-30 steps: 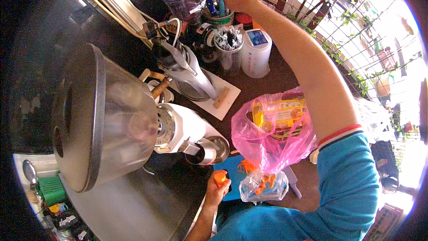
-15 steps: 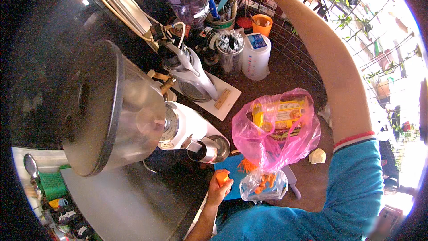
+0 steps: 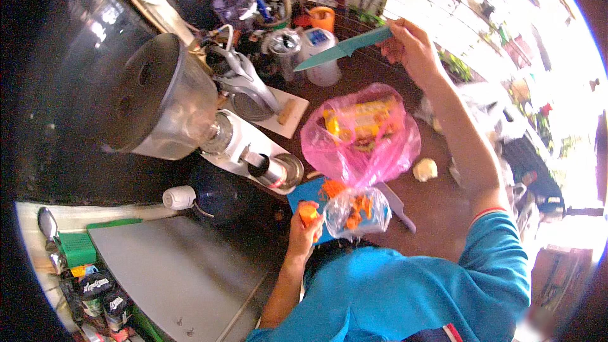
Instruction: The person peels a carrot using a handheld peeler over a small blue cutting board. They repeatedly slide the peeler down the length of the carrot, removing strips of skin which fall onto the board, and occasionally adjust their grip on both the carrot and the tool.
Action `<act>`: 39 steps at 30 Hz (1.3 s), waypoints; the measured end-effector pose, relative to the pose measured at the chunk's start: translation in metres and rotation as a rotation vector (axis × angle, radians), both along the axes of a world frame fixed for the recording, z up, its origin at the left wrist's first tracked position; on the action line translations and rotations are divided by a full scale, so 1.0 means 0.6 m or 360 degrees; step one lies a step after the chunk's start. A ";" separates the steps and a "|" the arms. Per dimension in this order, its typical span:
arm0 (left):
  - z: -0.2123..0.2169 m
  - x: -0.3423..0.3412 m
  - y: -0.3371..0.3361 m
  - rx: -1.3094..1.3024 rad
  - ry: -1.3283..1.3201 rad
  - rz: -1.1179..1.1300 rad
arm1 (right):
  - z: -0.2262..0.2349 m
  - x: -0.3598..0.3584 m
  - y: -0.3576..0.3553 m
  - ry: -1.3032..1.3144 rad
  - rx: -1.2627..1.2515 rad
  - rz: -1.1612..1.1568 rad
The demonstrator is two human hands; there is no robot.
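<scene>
My right hand (image 3: 408,47) is closed round the handle of a teal knife (image 3: 335,54), raised over the far part of the counter with its blade pointing left. Low in the middle, my left hand (image 3: 304,231) grips a piece of carrot (image 3: 308,213), its cut orange end facing up. Beside that hand lies a blue cutting board (image 3: 305,191) with shredded carrot (image 3: 332,188) on it. A clear plastic bag (image 3: 339,221) holding carrot pieces (image 3: 360,210) rests partly over the board. A second knife (image 3: 398,208) with a greyish-purple handle lies right of the bag.
A pink plastic bag (image 3: 405,136) with a yellow package (image 3: 361,120) sits behind the board. A pale round lump (image 3: 425,170) is to its right. Left stands a white grinder (image 3: 244,145) with a large hopper (image 3: 180,95). A white jug (image 3: 324,71) and orange cup (image 3: 322,19) stand at the back.
My right hand has come back from the far end of the counter, bringing the teal knife nearer. The left hand keeps hold of the carrot. The whole view has shifted.
</scene>
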State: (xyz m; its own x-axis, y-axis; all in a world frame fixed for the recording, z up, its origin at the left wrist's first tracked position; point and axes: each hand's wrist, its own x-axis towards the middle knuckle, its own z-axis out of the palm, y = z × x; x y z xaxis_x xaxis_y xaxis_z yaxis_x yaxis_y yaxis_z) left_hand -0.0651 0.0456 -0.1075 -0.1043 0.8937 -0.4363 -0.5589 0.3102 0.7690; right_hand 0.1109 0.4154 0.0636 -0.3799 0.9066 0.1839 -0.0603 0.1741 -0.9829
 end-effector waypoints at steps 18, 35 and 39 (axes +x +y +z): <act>0.042 0.185 -0.011 0.0152 0.0037 -0.0729 | -0.416 0.460 -0.660 0.0332 -0.0723 -0.1726; 0.041 0.201 -0.028 0.0181 0.0165 -0.0775 | -0.391 0.549 -0.761 -0.1543 -0.0195 -0.2196; 0.012 0.168 -0.034 0.0218 -0.0008 -0.0534 | -0.365 0.434 -0.697 -0.1526 0.0123 -0.1375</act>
State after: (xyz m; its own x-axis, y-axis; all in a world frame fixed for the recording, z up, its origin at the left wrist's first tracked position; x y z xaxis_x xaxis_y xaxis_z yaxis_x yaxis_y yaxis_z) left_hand 0.0358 0.0249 -0.1001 0.2063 0.9282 -0.3097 -0.4473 0.3710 0.8138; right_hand 0.3714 -0.0027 -0.1554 0.3114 0.9225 0.2282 0.8191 -0.1388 -0.5566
